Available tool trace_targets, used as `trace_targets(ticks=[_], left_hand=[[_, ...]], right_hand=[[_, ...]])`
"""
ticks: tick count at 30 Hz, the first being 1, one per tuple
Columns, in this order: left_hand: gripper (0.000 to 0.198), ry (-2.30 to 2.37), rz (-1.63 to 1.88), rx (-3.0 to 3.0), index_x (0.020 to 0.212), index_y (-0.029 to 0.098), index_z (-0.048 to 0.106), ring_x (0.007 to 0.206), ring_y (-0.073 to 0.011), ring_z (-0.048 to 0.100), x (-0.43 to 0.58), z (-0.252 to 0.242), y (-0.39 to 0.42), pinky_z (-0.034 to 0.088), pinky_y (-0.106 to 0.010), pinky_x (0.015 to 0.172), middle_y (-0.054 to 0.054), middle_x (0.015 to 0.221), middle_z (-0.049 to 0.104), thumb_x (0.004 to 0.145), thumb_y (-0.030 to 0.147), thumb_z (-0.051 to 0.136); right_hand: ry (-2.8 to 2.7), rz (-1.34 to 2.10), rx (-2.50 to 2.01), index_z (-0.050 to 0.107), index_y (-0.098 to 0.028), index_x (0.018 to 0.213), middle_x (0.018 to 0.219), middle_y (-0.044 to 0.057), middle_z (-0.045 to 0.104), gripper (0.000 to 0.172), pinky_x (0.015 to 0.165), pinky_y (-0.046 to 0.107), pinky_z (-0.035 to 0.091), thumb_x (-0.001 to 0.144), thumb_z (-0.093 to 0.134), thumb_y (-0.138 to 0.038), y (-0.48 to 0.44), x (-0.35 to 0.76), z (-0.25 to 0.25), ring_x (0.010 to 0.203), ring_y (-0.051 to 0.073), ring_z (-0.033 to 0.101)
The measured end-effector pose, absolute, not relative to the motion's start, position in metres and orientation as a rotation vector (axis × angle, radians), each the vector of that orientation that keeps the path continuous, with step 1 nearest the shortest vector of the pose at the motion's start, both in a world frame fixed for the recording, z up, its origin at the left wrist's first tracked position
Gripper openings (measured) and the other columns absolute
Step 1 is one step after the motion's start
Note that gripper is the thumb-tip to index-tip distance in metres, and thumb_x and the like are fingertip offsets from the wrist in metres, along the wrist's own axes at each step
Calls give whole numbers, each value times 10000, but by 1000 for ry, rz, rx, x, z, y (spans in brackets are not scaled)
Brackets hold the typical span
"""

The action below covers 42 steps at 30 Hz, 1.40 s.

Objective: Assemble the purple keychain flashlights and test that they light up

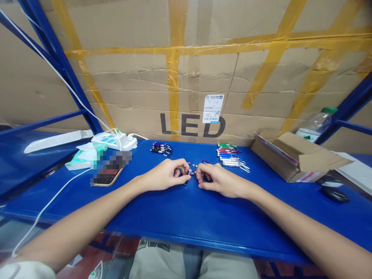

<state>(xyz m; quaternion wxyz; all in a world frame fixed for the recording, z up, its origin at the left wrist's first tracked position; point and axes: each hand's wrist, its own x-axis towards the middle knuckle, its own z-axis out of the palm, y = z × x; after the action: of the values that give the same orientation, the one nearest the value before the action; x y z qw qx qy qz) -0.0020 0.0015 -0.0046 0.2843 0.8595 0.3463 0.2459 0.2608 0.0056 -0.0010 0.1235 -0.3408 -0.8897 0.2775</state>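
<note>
My left hand (167,174) and my right hand (216,180) rest close together on the blue table (180,209), fingers curled in a pinch. Between them they hold a small purple keychain flashlight (190,172); its parts are too small to make out. A few tiny silver pieces (194,166) lie just beyond my fingertips. A pile of dark purple keychain flashlights (161,148) lies behind my left hand. A row of green, red and silver ones with clips (231,155) lies behind my right hand.
A phone (107,176) and a white power strip (114,140) with its cable sit at the left. An open cardboard box (290,157), a plastic bottle (316,122) and a black mouse (334,193) are at the right. A taped cardboard wall (186,69) stands behind.
</note>
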Motion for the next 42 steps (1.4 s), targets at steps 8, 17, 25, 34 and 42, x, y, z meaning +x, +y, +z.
trace_targets(ticks=[8, 17, 25, 34, 42], left_hand=[[204, 940, 660, 2307, 1042, 182, 661, 634, -119, 571, -2, -4, 1, 429, -238, 643, 51, 712, 646, 993, 374, 711], [197, 947, 663, 2300, 1042, 184, 659, 641, -122, 575, -2, -4, 1, 430, -240, 650, 49, 715, 644, 991, 368, 707], [193, 944, 663, 2299, 1046, 189, 655, 640, -128, 582, -2, -4, 1, 437, -245, 653, 49, 712, 648, 992, 369, 697], [202, 949, 665, 2302, 1058, 188, 660, 657, -129, 594, -2, -4, 1, 444, -245, 667, 38, 744, 675, 996, 375, 701], [214, 950, 664, 2296, 1064, 189, 653, 654, -134, 596, -3, -4, 1, 460, -247, 659, 24, 760, 697, 998, 389, 692]], right_hand=[[-2601, 819, -1004, 583, -227, 958, 947, -7, 692, 91, 840, 335, 363, 980, 671, -230, 4, 261, -1, 871, 196, 590], [-2664, 572, -861, 568, -231, 1046, 1088, 60, 726, 32, 931, 401, 349, 1063, 569, -258, 4, 262, -6, 983, 240, 616], [-2645, 537, -835, 583, -240, 1086, 1091, 56, 732, 68, 926, 398, 356, 1099, 538, -289, 7, 264, -10, 983, 237, 621], [-2625, 501, -889, 603, -234, 1065, 1054, 49, 734, 45, 918, 392, 368, 1083, 566, -254, 8, 265, -5, 995, 246, 625], [-2703, 552, -931, 598, -232, 1004, 1032, 41, 736, 115, 896, 389, 380, 944, 653, -150, 9, 269, 2, 981, 252, 630]])
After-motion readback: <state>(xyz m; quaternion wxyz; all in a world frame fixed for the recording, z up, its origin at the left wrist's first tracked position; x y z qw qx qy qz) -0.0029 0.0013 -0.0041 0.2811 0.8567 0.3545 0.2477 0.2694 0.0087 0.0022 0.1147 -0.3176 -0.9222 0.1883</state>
